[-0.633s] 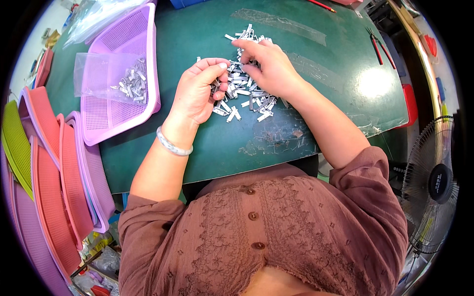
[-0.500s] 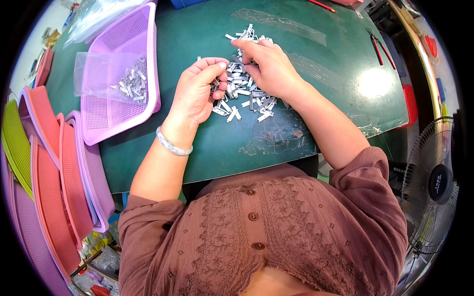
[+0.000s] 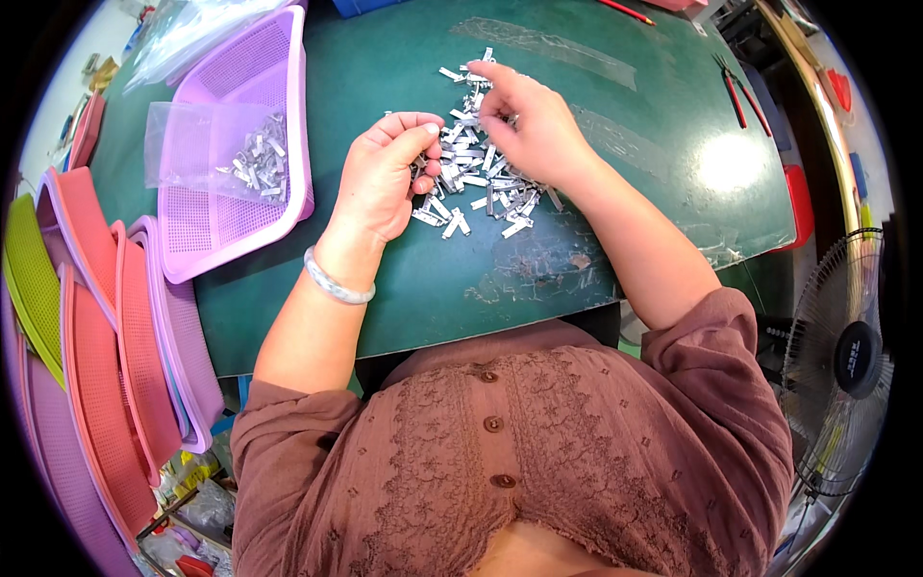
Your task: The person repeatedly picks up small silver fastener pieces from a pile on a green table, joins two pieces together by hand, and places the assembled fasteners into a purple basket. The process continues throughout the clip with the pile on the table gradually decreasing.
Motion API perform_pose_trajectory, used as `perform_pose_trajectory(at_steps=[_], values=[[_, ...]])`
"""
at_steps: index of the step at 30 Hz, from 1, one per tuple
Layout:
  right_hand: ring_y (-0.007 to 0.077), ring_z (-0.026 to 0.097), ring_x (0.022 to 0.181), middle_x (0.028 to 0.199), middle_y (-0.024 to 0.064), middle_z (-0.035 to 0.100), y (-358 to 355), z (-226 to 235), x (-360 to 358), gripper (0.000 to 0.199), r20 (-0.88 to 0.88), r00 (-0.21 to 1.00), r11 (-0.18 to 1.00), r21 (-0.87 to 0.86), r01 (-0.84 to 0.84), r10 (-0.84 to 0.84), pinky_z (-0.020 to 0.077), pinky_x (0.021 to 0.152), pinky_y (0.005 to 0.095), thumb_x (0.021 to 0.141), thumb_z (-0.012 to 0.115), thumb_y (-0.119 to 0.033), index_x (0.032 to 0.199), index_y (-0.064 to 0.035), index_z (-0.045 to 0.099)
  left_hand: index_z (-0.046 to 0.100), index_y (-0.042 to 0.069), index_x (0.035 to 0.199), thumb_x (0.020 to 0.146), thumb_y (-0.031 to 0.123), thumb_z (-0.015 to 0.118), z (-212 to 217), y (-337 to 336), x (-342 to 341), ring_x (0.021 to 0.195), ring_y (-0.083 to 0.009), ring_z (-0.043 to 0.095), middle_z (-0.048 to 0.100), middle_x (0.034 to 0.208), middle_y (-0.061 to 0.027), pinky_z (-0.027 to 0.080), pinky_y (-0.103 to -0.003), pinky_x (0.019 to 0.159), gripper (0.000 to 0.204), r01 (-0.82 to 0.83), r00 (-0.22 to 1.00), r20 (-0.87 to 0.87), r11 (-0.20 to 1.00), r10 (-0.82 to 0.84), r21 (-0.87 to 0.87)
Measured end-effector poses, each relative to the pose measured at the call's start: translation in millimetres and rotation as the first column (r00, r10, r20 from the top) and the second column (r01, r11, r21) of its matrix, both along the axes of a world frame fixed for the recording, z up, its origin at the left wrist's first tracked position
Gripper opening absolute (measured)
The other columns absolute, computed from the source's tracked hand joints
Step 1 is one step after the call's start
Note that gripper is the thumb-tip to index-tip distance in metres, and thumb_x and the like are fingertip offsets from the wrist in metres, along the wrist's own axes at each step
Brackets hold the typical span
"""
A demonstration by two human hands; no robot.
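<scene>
Over the left side of a loose pile of small silvery metal clips (image 3: 465, 159), my left hand (image 3: 389, 173) is curled closed, thumb against the fingers. A few of the metal clips show inside its grip, partly hidden by the fingers. My right hand (image 3: 534, 120) hovers at the pile's upper right edge. Its index finger stretches out toward the far clips and the thumb stands apart from it; the remaining fingers are mostly hidden beneath, and no clip shows in them. The pile lies on a green tabletop (image 3: 404, 298).
Left of the pile stands a purple mesh basket (image 3: 226, 236) with a clear bag of clips (image 3: 258, 162) in it. Stacked baskets (image 3: 106, 385) line the left side. Red-handled pliers (image 3: 735, 96) and a red pencil (image 3: 627, 12) lie far right. A fan (image 3: 851, 356) stands right.
My right hand has shifted a little to the right and away from my left hand, its thumb and index finger spreading apart. My left hand stays in place.
</scene>
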State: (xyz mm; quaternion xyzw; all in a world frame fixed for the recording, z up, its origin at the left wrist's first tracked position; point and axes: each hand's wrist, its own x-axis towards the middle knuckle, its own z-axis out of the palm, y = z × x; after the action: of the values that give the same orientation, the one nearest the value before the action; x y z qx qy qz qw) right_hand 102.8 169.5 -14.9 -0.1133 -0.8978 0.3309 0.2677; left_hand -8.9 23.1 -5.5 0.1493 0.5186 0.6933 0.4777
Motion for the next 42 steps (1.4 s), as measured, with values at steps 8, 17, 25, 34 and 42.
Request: perform_pose_trajectory(at_steps=[8, 17, 25, 34, 42], values=[[0.0069, 0.053, 0.077, 0.082, 0.0021, 0.058, 3.0, 13.9, 8.7, 0.046, -0.054, 0.993, 0.69, -0.714, -0.115, 0.11, 0.0429, 0.072, 0.0203, 0.077, 0.057, 0.003, 0.121, 0.0015, 0.044, 0.057, 0.002, 0.095, 0.084, 0.009, 0.055, 6.5, 0.2, 7.1, 0.055, -0.0053, 0.046, 0.052, 0.068, 0.0004, 0.034, -0.016, 0.044, 0.014, 0.026, 0.996, -0.086, 0.998, -0.031, -0.053], [0.0075, 0.054, 0.079, 0.083, 0.0018, 0.058, -0.2, 18.0, 10.9, 0.046, -0.094, 0.986, 0.573, -0.804, -0.157, 0.138, 0.0426, 0.075, 0.0202, 0.078, 0.057, 0.002, 0.122, 0.0016, 0.043, 0.059, 0.003, 0.086, 0.085, 0.014, 0.055, 5.4, -1.0, 8.3, 0.053, -0.0053, 0.047, 0.053, 0.065, 0.0006, 0.033, -0.016, 0.042, 0.012, 0.048, 0.992, -0.116, 0.999, -0.05, -0.013], [0.0073, 0.054, 0.079, 0.083, 0.001, 0.058, -2.1, 17.9, 11.4, 0.044, -0.081, 0.988, 0.556, -0.819, -0.141, 0.132, 0.0421, 0.075, 0.02, 0.078, 0.057, 0.001, 0.12, 0.0009, 0.045, 0.059, 0.003, 0.081, 0.086, 0.017, 0.054, 5.9, -1.3, 8.5, 0.051, -0.0054, 0.045, 0.053, 0.064, 0.0, 0.032, -0.016, 0.041, 0.015, 0.085, 0.989, -0.12, 0.996, -0.087, -0.021], [0.0072, 0.053, 0.078, 0.082, 0.0006, 0.057, -3.4, 18.7, 11.6, 0.043, -0.082, 0.985, 0.592, -0.791, -0.156, 0.151, 0.0418, 0.075, 0.0208, 0.079, 0.058, -0.001, 0.12, 0.0013, 0.045, 0.058, 0.004, 0.08, 0.086, 0.016, 0.053, 6.3, -1.3, 7.4, 0.05, -0.0056, 0.044, 0.052, 0.062, -0.0003, 0.03, -0.016, 0.04, 0.015, 0.081, 0.989, -0.121, 0.996, -0.084, -0.036], [0.0069, 0.053, 0.071, 0.079, 0.0028, 0.059, -4.1, 17.4, 10.5, 0.044, -0.114, 0.984, 0.616, -0.768, -0.176, 0.138, 0.0429, 0.067, 0.0199, 0.077, 0.058, -0.001, 0.118, 0.0052, 0.044, 0.058, 0.004, 0.08, 0.086, 0.017, 0.053, 6.9, -1.4, 7.5, 0.05, -0.006, 0.044, 0.053, 0.062, -0.0004, 0.03, -0.017, 0.04, 0.015, 0.078, 0.99, -0.115, 0.996, -0.083, -0.048]])
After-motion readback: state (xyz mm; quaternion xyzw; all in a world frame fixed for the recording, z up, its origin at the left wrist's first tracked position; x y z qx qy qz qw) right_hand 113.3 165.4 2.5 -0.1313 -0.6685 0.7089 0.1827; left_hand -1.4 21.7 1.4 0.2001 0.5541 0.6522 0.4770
